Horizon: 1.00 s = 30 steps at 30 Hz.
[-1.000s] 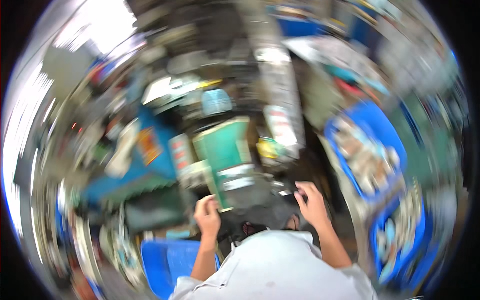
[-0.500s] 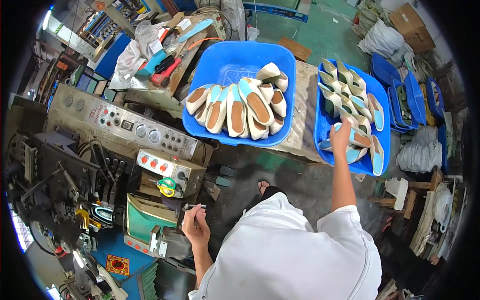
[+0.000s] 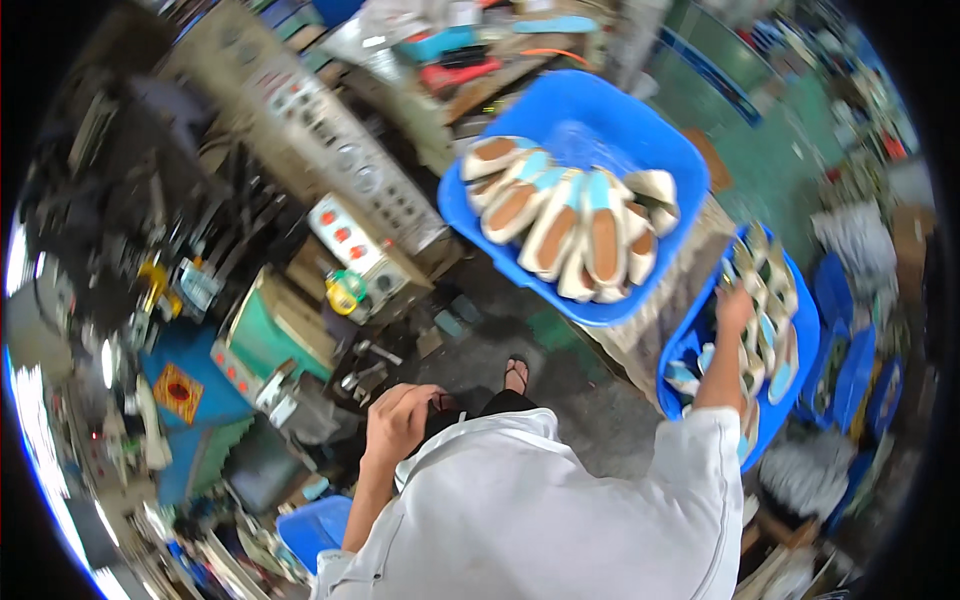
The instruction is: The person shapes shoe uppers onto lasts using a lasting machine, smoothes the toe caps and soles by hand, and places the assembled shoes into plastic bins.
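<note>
In the right blue bin [image 3: 668, 350], my right hand [image 3: 733, 308] is closed on a pale shoe [image 3: 728, 272] at the bin's left side; the fingertips are partly hidden. Beside it stand several cream shoes [image 3: 768, 290], some with light-blue insoles. My left hand [image 3: 397, 425] hangs in front of my body, its fingers loosely bent and no object visible in it. Just beyond it is a metal lever [image 3: 380, 352] on the machine, apart from the hand. The larger blue bin [image 3: 580, 95], left of the first, contains several cream shoes [image 3: 603, 235] with brown and light-blue insoles.
A machine with a button panel [image 3: 335, 135] fills the left. Green-and-yellow scissors [image 3: 345, 292] lie on its red-button box [image 3: 350, 240]. Both bins rest on a worn bench [image 3: 640, 350]. More blue tubs [image 3: 845, 365] stand at the right, and another [image 3: 315, 525] at lower left.
The view has turned, so the scene appears rotated clockwise. My left hand has come away from the metal lever. My right hand has moved from the bin's near part to a shoe farther along its left side.
</note>
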Available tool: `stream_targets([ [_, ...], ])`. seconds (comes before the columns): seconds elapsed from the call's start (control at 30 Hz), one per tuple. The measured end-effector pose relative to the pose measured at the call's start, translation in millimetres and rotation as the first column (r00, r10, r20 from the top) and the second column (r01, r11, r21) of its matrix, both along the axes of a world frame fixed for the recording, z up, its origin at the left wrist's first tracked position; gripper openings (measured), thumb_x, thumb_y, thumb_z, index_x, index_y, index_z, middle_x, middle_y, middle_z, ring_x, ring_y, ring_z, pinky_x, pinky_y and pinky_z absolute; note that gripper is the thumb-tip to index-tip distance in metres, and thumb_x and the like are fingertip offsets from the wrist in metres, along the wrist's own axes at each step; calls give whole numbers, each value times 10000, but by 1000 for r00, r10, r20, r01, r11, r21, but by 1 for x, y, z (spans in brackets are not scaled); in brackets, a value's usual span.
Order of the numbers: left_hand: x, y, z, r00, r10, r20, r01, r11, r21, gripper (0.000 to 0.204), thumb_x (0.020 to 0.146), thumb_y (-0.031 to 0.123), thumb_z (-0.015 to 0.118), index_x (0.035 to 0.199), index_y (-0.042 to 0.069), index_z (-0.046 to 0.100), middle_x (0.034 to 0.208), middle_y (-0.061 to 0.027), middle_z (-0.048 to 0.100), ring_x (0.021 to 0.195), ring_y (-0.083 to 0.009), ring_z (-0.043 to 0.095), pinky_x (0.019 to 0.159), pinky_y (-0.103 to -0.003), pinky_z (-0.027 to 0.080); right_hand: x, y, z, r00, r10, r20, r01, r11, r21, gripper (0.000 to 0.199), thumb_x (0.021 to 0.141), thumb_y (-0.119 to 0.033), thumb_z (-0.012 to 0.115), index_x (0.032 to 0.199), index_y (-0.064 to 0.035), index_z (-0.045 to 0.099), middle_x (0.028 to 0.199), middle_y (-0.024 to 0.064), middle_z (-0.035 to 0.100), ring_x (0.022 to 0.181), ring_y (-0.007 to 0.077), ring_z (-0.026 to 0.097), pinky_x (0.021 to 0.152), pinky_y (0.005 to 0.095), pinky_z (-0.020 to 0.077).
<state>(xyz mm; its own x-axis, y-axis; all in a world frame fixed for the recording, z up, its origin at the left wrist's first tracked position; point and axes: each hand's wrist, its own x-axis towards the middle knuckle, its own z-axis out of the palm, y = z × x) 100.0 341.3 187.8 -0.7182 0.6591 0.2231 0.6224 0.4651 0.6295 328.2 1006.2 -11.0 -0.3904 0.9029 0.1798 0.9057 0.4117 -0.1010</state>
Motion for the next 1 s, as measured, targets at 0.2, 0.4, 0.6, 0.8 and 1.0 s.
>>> stream_targets([
  [0.2,4,-22,0,999,42,-9,-42,999,-22,267,839,21,746,1094,97,734,970,-78,725,903,-309,722,806,-430,591,48,-28,58,883,340,-323,-242,920,307,619,975,-366,789,1451,0,638,1330,247,705,1201,421,671,1051,498,518],
  [0.4,0,-51,17,990,93,-107,-76,986,149,264,841,21,741,1103,60,729,1068,-82,706,968,-300,725,831,-413,603,-107,-233,272,490,812,-317,-724,582,370,503,980,-257,771,1375,35,667,1332,234,694,1192,391,656,1047,488,504],
  [0.6,-13,-122,52,948,228,-222,-162,946,280,308,933,123,761,1226,57,693,1185,-95,685,1044,-307,708,853,-397,603,-220,-399,294,-9,836,-549,-979,103,173,562,959,-259,755,1389,74,615,1341,237,662,1228,376,623,1073,471,462],
  [0.8,-4,-209,104,894,401,-198,-260,826,501,780,846,289,863,1518,64,539,1511,-155,575,1379,-364,573,1142,-474,484,-294,-597,325,-504,468,-726,-794,-581,177,517,902,-364,707,1258,12,708,1216,224,740,1140,427,681,1071,560,491],
  [1.0,-22,-278,51,954,294,-57,-211,794,571,669,735,94,921,1342,54,642,1350,-135,641,1294,-352,623,1049,-444,541,-319,-687,336,-628,536,-564,-669,-742,39,422,867,-274,669,1192,-21,762,1221,172,746,1139,416,678,1038,517,516],
])
